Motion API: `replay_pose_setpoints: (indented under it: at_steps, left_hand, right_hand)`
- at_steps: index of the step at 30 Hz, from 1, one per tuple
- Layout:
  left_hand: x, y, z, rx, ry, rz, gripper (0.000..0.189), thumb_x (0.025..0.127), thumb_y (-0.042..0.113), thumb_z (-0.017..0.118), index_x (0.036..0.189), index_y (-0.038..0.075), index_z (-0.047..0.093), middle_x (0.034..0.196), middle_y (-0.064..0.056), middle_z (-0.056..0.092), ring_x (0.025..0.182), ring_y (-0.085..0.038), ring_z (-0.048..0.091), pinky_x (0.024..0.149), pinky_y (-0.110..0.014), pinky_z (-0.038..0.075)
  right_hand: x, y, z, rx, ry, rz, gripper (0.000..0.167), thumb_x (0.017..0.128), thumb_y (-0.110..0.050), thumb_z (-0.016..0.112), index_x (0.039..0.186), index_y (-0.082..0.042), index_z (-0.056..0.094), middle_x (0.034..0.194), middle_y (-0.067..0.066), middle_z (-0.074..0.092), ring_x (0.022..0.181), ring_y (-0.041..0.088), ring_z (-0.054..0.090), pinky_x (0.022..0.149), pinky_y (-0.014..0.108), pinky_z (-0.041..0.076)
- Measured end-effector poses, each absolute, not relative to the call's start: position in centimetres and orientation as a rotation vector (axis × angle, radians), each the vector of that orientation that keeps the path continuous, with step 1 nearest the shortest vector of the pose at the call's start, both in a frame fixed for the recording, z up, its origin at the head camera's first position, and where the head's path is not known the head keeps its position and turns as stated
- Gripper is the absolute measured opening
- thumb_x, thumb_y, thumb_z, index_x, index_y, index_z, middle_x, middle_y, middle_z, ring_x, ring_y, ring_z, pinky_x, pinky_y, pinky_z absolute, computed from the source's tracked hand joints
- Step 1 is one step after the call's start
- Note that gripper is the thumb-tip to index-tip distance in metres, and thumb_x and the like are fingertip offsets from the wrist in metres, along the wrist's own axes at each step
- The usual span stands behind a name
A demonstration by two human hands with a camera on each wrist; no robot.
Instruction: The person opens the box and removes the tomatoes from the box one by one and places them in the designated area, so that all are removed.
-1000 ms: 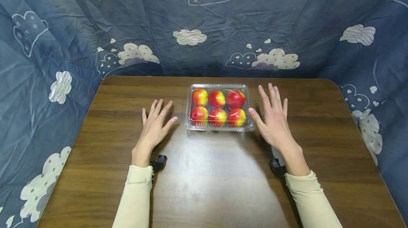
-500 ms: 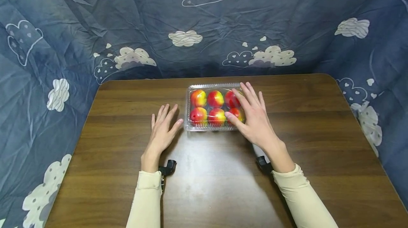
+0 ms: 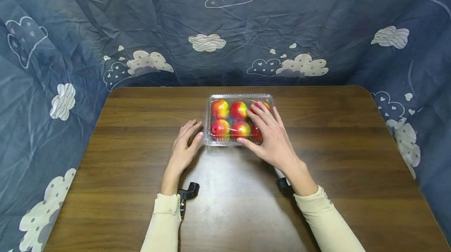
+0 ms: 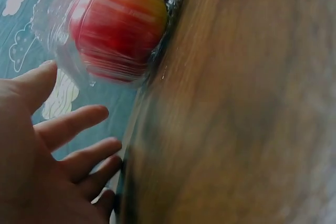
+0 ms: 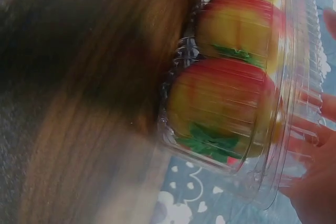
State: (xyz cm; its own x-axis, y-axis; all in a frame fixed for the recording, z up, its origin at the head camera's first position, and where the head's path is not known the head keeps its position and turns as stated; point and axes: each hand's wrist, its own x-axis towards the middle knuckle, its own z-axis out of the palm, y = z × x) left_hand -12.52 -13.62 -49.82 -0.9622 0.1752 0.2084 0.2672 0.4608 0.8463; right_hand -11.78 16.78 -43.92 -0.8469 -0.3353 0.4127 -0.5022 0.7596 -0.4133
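Note:
A clear plastic clamshell box [image 3: 239, 96] sits near the far edge of the table, its lid down over several red-and-yellow fruits [image 3: 220, 109] that look like apples. Just off the box's left side is my left hand [image 3: 181, 152], its fingers relaxed and holding nothing; the left wrist view shows a gap between its fingertips and the box [image 4: 79, 72]. Over the right part of the lid my right hand [image 3: 275, 138] lies with fingers spread, covering the fruits at that end. Whether it touches the lid I cannot tell. Green leafy tops [image 5: 210, 142] show through the box wall in the right wrist view.
The brown wooden table [image 3: 334, 146] has rounded far corners. Behind it and along both sides hangs a blue cloth [image 3: 158, 17] printed with clouds. Black camera mounts [image 3: 189, 191] are strapped to both wrists.
My right hand has moved left from beside the box to over its right part. My left hand has come rightward, closer to the box's left side, its fingers drawn together. The box has stayed put.

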Motion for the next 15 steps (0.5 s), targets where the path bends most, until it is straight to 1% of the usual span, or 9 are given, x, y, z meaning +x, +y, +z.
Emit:
replay_pose_setpoints:
  at_steps: [2, 5, 9, 12, 15]
  left_hand:
    - [-12.47, -13.61, -49.73, -0.380, -2.573, -1.624, 0.041, 0.105, 0.019, 0.065, 0.142, 0.002, 0.064, 0.154, -0.022, 0.055, 0.152, -0.038, 0.042, 0.131, -0.053, 0.024]
    - [-12.33, -13.62, -49.44, -0.334, -2.539, -1.774, 0.036, 0.105, 0.019, 0.066, 0.136, 0.002, 0.069, 0.145, -0.019, 0.063, 0.143, -0.034, 0.053, 0.126, -0.048, 0.035]
    - [-12.16, -13.71, -49.05, -0.255, -2.475, -2.017, 0.031, 0.107, 0.019, 0.063, 0.132, 0.002, 0.071, 0.133, -0.017, 0.071, 0.129, -0.023, 0.064, 0.117, -0.037, 0.047]
    - [-12.15, -13.83, -48.97, -0.223, -2.360, -2.222, 0.029, 0.107, 0.013, 0.062, 0.130, -0.003, 0.069, 0.124, -0.018, 0.074, 0.115, -0.017, 0.069, 0.107, -0.031, 0.055]
    - [-12.25, -13.83, -49.07, -0.225, -2.221, -2.425, 0.030, 0.106, 0.007, 0.061, 0.131, -0.008, 0.065, 0.110, -0.014, 0.076, 0.096, -0.016, 0.072, 0.088, -0.027, 0.061]
  right_hand:
    - [-11.73, 16.76, -44.06, 0.651, -2.652, 0.722, 0.091, 0.078, -0.052, 0.089, 0.152, -0.010, 0.055, 0.158, 0.015, 0.052, 0.156, 0.034, 0.036, 0.129, 0.066, 0.018]
    - [-11.66, 16.70, -44.05, 0.658, -2.665, 0.685, 0.096, 0.075, -0.054, 0.092, 0.152, -0.011, 0.055, 0.159, 0.015, 0.051, 0.155, 0.034, 0.036, 0.129, 0.067, 0.018]
    - [-11.71, 16.68, -44.11, 0.663, -2.684, 0.657, 0.099, 0.072, -0.056, 0.093, 0.152, -0.012, 0.054, 0.160, 0.015, 0.049, 0.156, 0.033, 0.035, 0.129, 0.067, 0.017]
    - [-11.76, 16.72, -44.18, 0.668, -2.693, 0.639, 0.100, 0.072, -0.056, 0.093, 0.152, -0.013, 0.054, 0.161, 0.015, 0.048, 0.156, 0.033, 0.035, 0.129, 0.067, 0.016]
    - [-11.75, 16.84, -44.21, 0.663, -2.694, 0.624, 0.099, 0.071, -0.056, 0.093, 0.152, -0.013, 0.055, 0.161, 0.014, 0.047, 0.155, 0.033, 0.035, 0.129, 0.066, 0.016]
